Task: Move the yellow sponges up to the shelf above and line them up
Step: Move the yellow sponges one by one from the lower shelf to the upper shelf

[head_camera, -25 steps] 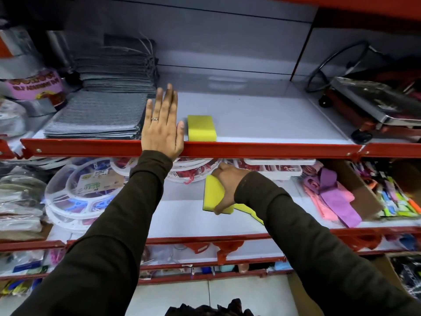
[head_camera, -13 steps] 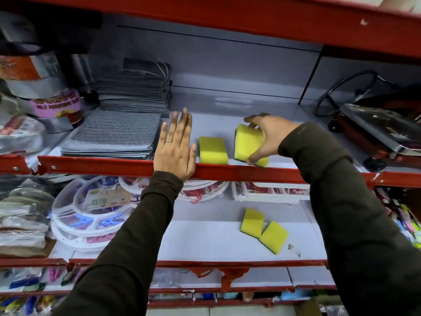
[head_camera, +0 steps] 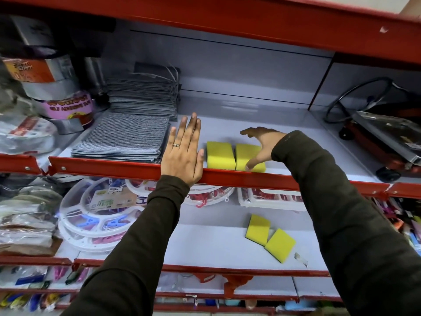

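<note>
Two yellow sponges sit side by side on the upper shelf (head_camera: 296,142), just behind its red front rail. The left sponge (head_camera: 220,155) touches the right sponge (head_camera: 245,156). My right hand (head_camera: 264,144) hovers over the right sponge with fingers spread, the thumb tip touching its front edge. My left hand (head_camera: 182,153) lies flat and open across the red rail, just left of the sponges. Two more yellow sponges (head_camera: 258,229) (head_camera: 280,245) lie askew on the lower shelf (head_camera: 205,242).
Stacks of grey cloths (head_camera: 123,140) fill the upper shelf left of my left hand, with tape rolls (head_camera: 68,106) beyond. A red wheeled metal device (head_camera: 387,137) stands at the right. White round plastic racks (head_camera: 98,213) occupy the lower shelf's left.
My right hand carried a sponge from the lower shelf up and set it down beside the first one, then spread its fingers. My left hand stayed on the rail.
</note>
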{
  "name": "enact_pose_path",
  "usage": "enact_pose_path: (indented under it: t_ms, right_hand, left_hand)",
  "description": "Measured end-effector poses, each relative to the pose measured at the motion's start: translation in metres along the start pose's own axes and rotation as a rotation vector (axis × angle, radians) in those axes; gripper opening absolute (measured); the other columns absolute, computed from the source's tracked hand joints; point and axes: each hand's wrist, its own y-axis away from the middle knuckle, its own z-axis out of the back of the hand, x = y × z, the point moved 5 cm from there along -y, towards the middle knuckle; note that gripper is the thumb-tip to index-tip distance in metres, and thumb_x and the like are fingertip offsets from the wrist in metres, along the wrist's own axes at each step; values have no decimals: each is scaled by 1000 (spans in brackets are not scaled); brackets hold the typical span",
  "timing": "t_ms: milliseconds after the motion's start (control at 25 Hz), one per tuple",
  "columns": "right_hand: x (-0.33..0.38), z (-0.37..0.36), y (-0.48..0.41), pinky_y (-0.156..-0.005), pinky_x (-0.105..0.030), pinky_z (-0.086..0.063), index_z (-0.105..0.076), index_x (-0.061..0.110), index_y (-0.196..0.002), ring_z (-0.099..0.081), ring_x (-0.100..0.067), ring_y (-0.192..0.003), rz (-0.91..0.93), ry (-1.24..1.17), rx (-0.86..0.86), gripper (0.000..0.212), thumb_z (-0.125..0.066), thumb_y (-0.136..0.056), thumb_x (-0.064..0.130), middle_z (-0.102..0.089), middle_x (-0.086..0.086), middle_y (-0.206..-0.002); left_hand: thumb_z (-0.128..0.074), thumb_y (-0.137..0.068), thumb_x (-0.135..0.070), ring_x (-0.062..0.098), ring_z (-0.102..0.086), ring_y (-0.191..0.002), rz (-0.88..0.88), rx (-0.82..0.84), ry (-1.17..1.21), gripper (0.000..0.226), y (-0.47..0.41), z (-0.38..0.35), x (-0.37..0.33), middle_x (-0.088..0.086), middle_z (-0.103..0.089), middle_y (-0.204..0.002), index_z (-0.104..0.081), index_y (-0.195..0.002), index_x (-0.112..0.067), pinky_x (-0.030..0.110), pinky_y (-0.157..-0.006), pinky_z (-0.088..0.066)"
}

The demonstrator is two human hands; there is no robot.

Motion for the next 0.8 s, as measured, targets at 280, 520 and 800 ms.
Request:
enact_pose_path:
  t_ms: [280,520,800]
  right_hand:
    - [20,3,90,-82,-22,-50,-58,32,-121,-64,-7,-88,143,-186,-136,67,-77,-63,59,-65,11,-110]
    - [13,-93,91,-71,-18,-48,-71,23,-104,-63,-3,-81,51,-256,170,55,-79,-63,58,-70,5,-106]
    - [-64,-213,33,-108,-34,-42,-41,15,-144,-48,-25,-132,-236,-76,278,90,-80,-68,43,-47,-6,-148]
  left_hand:
    - [-23,-102,-35,27,-9,-159,-4,27,-16,68,1,0,-3,13,-14,-171,-11,-163,-6,38,-130,8]
    - [-26,-102,-34,30,-11,-159,13,24,-17,69,2,1,-2,13,-14,-171,-12,-163,-6,38,-130,9]
    - [-16,-104,-38,28,-10,-159,0,25,-10,67,3,-1,-2,14,-16,-170,-13,-163,-6,40,-131,3]
